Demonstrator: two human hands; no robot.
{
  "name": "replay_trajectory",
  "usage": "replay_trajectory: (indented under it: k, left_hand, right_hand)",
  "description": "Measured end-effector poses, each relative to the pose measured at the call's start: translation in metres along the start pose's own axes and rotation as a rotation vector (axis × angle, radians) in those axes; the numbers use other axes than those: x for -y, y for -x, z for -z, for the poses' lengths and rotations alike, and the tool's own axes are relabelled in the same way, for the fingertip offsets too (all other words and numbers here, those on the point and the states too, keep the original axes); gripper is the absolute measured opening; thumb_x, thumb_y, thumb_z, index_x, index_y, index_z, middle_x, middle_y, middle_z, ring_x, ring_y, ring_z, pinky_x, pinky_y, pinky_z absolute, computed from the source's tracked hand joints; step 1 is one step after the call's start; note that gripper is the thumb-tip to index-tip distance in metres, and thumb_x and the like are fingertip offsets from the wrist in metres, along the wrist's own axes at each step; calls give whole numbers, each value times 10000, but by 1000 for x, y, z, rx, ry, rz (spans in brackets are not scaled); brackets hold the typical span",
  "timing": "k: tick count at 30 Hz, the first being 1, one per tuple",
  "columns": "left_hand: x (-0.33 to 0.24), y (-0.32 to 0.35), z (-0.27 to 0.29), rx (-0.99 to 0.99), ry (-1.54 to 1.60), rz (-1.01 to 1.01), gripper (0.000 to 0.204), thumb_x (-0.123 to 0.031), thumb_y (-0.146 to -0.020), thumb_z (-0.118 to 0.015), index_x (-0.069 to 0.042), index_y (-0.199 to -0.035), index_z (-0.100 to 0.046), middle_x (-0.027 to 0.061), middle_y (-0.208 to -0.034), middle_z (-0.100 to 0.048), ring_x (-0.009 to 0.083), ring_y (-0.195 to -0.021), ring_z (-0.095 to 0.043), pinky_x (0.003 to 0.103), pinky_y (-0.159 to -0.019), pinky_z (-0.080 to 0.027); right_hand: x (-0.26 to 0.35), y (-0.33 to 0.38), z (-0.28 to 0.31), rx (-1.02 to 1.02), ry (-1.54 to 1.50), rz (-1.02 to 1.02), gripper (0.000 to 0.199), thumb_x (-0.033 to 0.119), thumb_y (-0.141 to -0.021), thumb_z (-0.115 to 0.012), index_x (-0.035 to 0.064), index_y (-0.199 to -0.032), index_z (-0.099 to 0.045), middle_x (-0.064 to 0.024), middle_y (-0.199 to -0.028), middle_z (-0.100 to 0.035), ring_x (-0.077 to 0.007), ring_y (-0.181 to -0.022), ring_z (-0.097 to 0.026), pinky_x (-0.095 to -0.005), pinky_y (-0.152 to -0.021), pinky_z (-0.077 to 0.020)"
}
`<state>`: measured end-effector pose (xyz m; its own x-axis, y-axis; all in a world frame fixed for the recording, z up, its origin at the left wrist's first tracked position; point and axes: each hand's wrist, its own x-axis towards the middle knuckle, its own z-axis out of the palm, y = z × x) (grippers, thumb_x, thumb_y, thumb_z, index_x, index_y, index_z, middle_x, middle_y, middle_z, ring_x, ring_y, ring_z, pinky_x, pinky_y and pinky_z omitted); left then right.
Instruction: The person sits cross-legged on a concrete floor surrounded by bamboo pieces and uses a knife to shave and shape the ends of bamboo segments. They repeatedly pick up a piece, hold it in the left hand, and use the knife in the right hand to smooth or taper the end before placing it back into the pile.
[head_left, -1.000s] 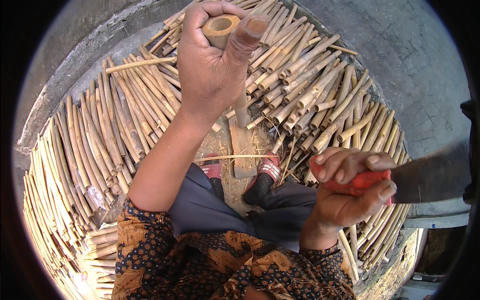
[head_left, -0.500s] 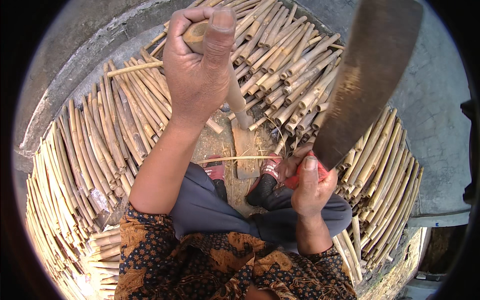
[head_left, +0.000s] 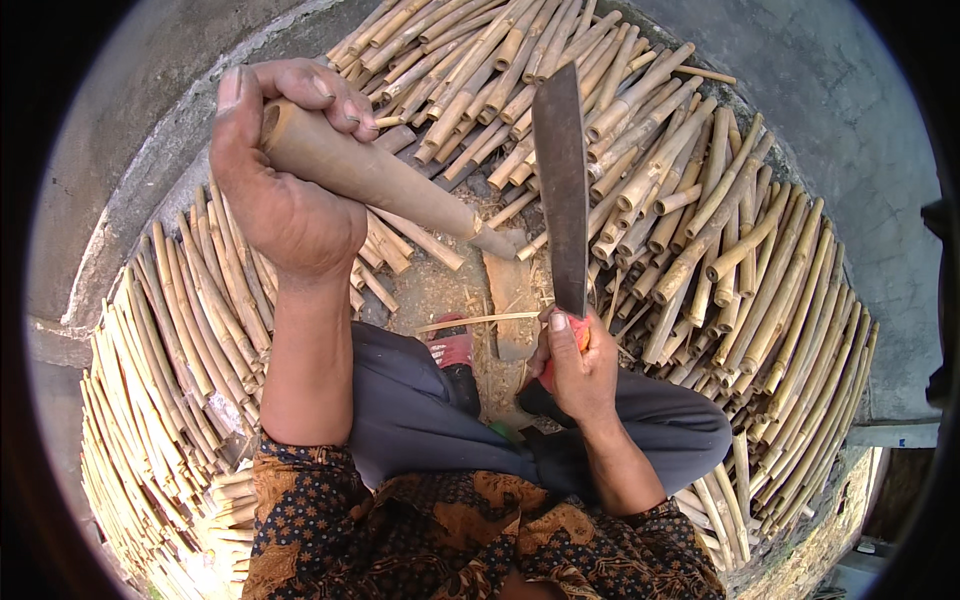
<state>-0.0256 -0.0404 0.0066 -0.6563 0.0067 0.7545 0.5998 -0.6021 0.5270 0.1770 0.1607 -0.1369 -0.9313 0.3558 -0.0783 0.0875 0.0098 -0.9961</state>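
Note:
My left hand (head_left: 282, 205), at the upper left, curls its fingers and thumb around the upper end of a thick bamboo pole (head_left: 370, 172). The pole slants down to the right, and its far end meets a wooden block (head_left: 511, 290) on the ground. My right hand (head_left: 587, 372) grips the red handle of a machete (head_left: 563, 190). Its dark, broad blade points away from me, just right of the pole's lower end and apart from it. A thin bamboo strip (head_left: 478, 321) lies across the block between my feet.
Cut bamboo poles lie in a large heap (head_left: 740, 230) ahead and to the right. Another stack (head_left: 170, 350) fans out at the left. A grey concrete wall (head_left: 140, 110) curves behind them. My bent legs (head_left: 420, 400) flank the ground, where shavings lie.
My left hand has shifted left, tilting the bamboo pole farther that way. The machete has come down and left from its raised place at the upper right, with my right hand moving left.

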Motion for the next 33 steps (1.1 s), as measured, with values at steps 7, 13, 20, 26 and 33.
replay_trajectory:
  k: [7,13,20,26,33]
  left_hand:
    - [-1,0,-12,-62,-114,14,455,-391,-1077,-321,-34,-875,-519,101,-767,-518,186,-701,-514,347,-663,-487]
    - [-5,3,-12,-3,-58,20,464,-398,-1078,-320,-32,-871,-517,97,-766,-511,180,-700,-520,344,-658,-489]
    - [-4,6,-22,-103,-58,46,439,-378,-1081,-331,-35,-888,-527,96,-809,-523,181,-717,-519,351,-670,-491]
    - [-10,3,-7,-31,-110,-20,477,-347,-1075,-281,-22,-848,-545,109,-782,-520,196,-670,-520,342,-647,-505]
    - [-6,-2,0,1,43,32,473,-335,-1069,-265,-22,-855,-548,107,-755,-505,192,-644,-517,322,-596,-523]
  right_hand:
    - [22,-12,-25,35,437,310,196,147,-939,-691,-28,-1010,-639,-164,-715,-660,-259,-654,-685,-349,-624,-531]
    - [44,-5,-16,60,487,-16,266,245,-1002,-639,-19,-978,-625,-173,-643,-625,-279,-570,-653,-363,-559,-496]
    - [22,-11,-16,-65,-8,731,74,53,-937,-651,-16,-923,-627,-73,-710,-629,-177,-569,-606,-293,-548,-471]
    - [-22,-24,-5,54,401,-400,285,281,-996,-635,-3,-979,-626,-93,-600,-592,-179,-541,-618,-369,-521,-471]
    - [14,-3,-16,-45,0,383,252,240,-1018,-623,-10,-988,-623,-55,-653,-601,-119,-566,-599,-292,-546,-468]
